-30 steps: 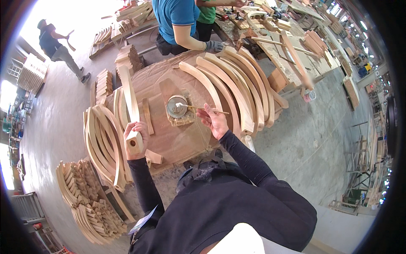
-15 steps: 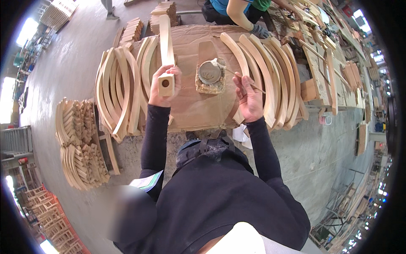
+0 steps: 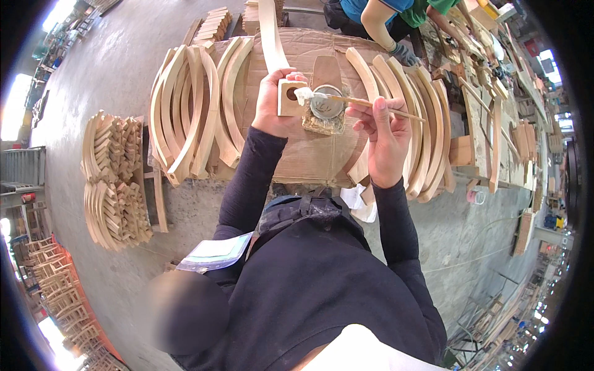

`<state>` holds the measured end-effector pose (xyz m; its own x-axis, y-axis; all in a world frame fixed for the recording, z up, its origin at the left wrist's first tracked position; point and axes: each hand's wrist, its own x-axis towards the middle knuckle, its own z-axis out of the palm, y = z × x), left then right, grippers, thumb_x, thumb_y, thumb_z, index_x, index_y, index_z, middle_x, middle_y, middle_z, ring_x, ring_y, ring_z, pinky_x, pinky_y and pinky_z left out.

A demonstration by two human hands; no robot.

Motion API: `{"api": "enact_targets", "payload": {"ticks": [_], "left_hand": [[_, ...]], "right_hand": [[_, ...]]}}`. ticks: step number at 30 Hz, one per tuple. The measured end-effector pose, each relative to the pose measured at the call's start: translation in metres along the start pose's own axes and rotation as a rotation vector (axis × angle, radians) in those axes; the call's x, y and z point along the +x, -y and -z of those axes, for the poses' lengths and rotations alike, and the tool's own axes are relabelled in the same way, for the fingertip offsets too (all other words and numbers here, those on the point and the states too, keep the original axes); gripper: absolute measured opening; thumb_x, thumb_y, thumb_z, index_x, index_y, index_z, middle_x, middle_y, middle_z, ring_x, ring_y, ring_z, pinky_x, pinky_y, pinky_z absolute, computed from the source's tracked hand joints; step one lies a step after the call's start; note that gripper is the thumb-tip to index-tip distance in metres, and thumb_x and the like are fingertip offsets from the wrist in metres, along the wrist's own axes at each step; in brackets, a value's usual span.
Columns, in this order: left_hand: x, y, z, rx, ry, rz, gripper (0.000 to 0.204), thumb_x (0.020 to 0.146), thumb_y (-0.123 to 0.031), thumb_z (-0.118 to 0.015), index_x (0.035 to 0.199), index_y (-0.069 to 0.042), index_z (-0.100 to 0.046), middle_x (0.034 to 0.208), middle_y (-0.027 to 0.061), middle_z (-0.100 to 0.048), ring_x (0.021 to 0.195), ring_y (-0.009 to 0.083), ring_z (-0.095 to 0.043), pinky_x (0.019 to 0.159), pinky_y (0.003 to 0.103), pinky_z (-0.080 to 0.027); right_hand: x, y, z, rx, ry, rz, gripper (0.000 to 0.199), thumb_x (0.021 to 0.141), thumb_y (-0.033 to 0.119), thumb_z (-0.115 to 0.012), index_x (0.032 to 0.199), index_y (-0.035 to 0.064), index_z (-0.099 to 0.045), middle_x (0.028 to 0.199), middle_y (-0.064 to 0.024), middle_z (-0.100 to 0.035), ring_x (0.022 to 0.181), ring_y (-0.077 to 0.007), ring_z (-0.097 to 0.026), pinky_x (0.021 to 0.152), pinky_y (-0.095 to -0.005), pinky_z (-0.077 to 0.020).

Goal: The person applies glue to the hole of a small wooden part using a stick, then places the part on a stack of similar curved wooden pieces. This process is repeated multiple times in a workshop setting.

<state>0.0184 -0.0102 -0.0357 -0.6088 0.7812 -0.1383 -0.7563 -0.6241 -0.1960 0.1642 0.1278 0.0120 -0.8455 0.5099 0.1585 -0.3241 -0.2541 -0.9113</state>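
Note:
My left hand (image 3: 272,108) is closed round a curved wooden chair leg (image 3: 270,40), whose square end with a round hole faces me. In my right hand (image 3: 388,133) is a thin wooden glue stick (image 3: 377,102), pinched between thumb and fingers. White glue coats the stick's tip (image 3: 304,95), which is at the edge of the hole; whether it touches the wood I cannot tell. Behind the stick stands a round glue pot (image 3: 327,106) with grey-white contents, set on a crusted block on the cardboard-covered table (image 3: 297,162).
Curved wooden pieces (image 3: 185,111) lie in a row on the left, with another row (image 3: 421,123) on the right. A stack of wooden parts (image 3: 117,179) stands on the floor at left. Across the table, a co-worker's gloved hand (image 3: 403,54) rests near the edge.
My left hand has moved right with the chair leg, closer to the pot. The glue stick's tip has gone left from the pot to the leg's holed end.

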Motion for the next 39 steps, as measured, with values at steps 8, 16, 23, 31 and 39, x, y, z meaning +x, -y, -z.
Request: {"api": "enact_targets", "payload": {"ticks": [8,16,23,31,39], "left_hand": [[-0.006,0.012,-0.013,0.038,0.03,-0.027,0.008,0.089,-0.002,-0.044,0.084,0.004,-0.047,0.069,0.006,-0.05,0.064,0.0158,-0.054,0.062,0.027,-0.052],[-0.01,0.021,-0.023,0.058,-0.014,-0.141,0.012,0.085,-0.006,-0.05,0.073,-0.006,-0.045,0.067,0.0031,-0.051,0.064,0.0139,-0.055,0.06,0.025,-0.048],[-0.007,0.016,-0.02,0.06,0.008,-0.104,0.011,0.085,-0.004,-0.049,0.075,-0.003,-0.045,0.067,0.0044,-0.049,0.065,0.0152,-0.054,0.063,0.027,-0.05],[-0.012,0.027,-0.026,0.044,-0.011,-0.058,0.013,0.086,0.001,-0.05,0.075,-0.001,-0.043,0.067,0.0059,-0.049,0.064,0.0149,-0.052,0.064,0.026,-0.051],[-0.022,0.04,-0.03,0.187,-0.032,-0.196,0.011,0.088,-0.003,-0.049,0.083,-0.003,-0.04,0.068,0.0027,-0.045,0.063,0.0116,-0.048,0.06,0.023,-0.047]], "right_hand": [[0.005,0.004,0.003,0.023,0.038,0.054,0.014,0.095,0.016,-0.056,0.094,0.0048,-0.049,0.097,-0.0225,-0.068,0.086,-0.0254,-0.069,0.068,-0.0281,-0.0548],[-0.019,0.0,0.008,0.024,0.085,0.075,0.011,0.095,0.013,-0.055,0.096,0.0048,-0.048,0.097,-0.0242,-0.067,0.084,-0.0264,-0.069,0.067,-0.0308,-0.0562],[-0.023,0.007,0.005,0.005,0.063,0.073,0.013,0.094,0.017,-0.058,0.095,0.0064,-0.05,0.089,-0.0207,-0.069,0.075,-0.0251,-0.07,0.063,-0.0296,-0.0559],[-0.013,0.011,-0.007,0.074,-0.015,0.035,0.013,0.095,0.016,-0.057,0.091,0.0104,-0.046,0.082,-0.0189,-0.069,0.067,-0.0238,-0.07,0.057,-0.0277,-0.0551],[0.001,0.011,-0.01,0.139,-0.065,-0.023,0.012,0.095,0.016,-0.057,0.09,0.0108,-0.046,0.082,-0.0203,-0.069,0.068,-0.0227,-0.07,0.058,-0.0265,-0.0563]]}}
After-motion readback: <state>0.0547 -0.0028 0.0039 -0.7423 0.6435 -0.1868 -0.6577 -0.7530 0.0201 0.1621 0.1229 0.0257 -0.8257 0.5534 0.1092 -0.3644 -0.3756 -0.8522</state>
